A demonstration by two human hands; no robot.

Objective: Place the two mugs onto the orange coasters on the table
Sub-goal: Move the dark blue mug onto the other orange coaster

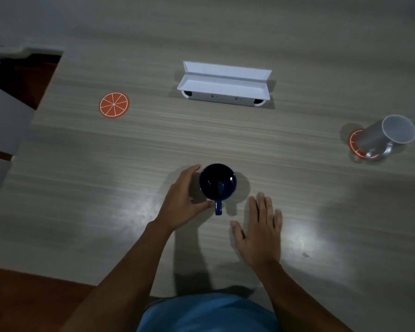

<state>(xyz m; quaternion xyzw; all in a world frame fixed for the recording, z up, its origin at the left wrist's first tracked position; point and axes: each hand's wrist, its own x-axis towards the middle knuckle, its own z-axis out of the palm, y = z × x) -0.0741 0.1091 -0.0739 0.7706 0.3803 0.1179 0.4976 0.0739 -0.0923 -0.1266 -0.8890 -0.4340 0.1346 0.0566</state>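
On the near middle of the wooden table [225, 140] stands a dark blue mug [217, 182], upright, with its opening up and its handle pointing to the near side. The left hand [185, 202] is curved around the left side of this mug; the fingers [189, 172] reach along the far-left wall and the thumb lies near the handle. It seems to touch the mug, but I cannot tell if the grip is firm. The right hand [259, 231] is released and flat, fingers spread, palm down over the table just to the near right of the mug, not touching it.

At the far left lies an orange coaster [114, 104] with a pattern of white lines like a fruit slice; nothing stands on it. At the far right edge a grey mug [383, 137] stands on the second orange coaster [353, 140], which shows only partly under its base. In the far middle of the table there is a white open box [225, 83]. At the near edge, a blue piece of clothing [209, 312] of the person is visible.
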